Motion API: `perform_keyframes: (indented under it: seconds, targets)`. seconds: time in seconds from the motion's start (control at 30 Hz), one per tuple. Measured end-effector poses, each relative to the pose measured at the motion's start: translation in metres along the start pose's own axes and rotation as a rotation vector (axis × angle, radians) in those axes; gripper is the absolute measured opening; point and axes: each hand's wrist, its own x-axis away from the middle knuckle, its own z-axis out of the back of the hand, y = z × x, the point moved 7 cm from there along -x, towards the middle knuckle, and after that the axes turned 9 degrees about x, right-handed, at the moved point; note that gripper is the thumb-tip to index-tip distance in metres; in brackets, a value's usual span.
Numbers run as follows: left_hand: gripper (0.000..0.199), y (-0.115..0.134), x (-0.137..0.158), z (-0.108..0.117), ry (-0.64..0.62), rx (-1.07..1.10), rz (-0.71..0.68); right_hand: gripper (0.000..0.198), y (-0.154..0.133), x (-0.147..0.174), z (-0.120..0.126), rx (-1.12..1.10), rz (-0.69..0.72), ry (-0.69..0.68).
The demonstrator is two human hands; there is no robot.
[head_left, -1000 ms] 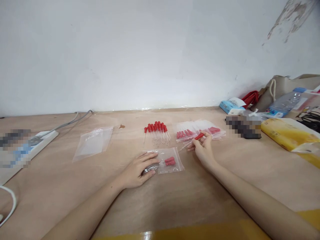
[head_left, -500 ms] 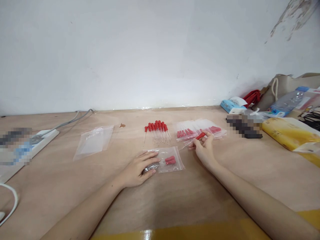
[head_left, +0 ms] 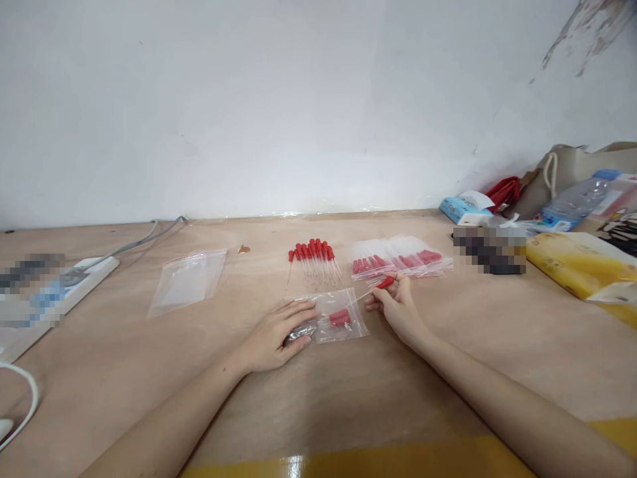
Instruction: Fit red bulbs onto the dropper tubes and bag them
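A clear zip bag (head_left: 357, 323) lies flat on the table with two red-bulbed droppers (head_left: 340, 318) inside, their thin ends under my fingers. My left hand (head_left: 286, 332) rests on the bag's left end and holds it, fingers and thumb around the bunched plastic. Between the fingertips of my right hand (head_left: 395, 302) is another dropper (head_left: 384, 283), its red bulb up to the right. The thin clear tube points left and down, with its tip at the bag's right, zipped end. Behind the bag a row of loose droppers (head_left: 313, 255) lies with bulbs towards the wall.
Several filled zip bags (head_left: 398, 255) overlap behind my right hand. Flat zip bags (head_left: 189, 279) lie at the left, near a white power strip (head_left: 94, 272). A tissue pack (head_left: 462, 211), a yellow packet (head_left: 572, 262) and a plastic bottle (head_left: 582, 199) crowd the right side.
My right hand has moved left and slightly down with the dropper, bringing its tip to the bag's right end. The left hand stays in place on the bag.
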Motion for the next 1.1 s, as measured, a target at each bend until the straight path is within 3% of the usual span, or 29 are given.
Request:
perform_keyframes:
  seconds: [0.27, 0.37, 0.53, 0.83, 0.93, 1.1]
  targets:
    - [0.044, 0.003, -0.001, 0.003, 0.027, 0.027, -0.025, 0.043, 0.001, 0.004, 0.002, 0.049, -0.043, -0.105]
    - [0.047, 0.003, -0.001, 0.002, 0.029, 0.033, -0.018, 0.034, -0.001, 0.004, -0.002, 0.24, 0.002, -0.179]
    - [0.048, 0.003, -0.001, 0.003, 0.036, 0.053, -0.023, 0.024, -0.01, 0.004, -0.011, 0.556, 0.219, -0.211]
    - [0.049, 0.003, -0.001, 0.002, 0.034, 0.042, -0.014, 0.014, -0.004, 0.001, -0.02, 0.796, 0.233, -0.253]
    - [0.049, 0.003, -0.001, 0.002, 0.034, 0.037, -0.012, 0.015, -0.004, 0.004, -0.025, 0.771, 0.197, -0.293]
    - [0.048, 0.007, -0.002, 0.004, 0.031, 0.055, -0.036, 0.029, 0.0, 0.009, -0.031, 0.464, 0.099, -0.384]
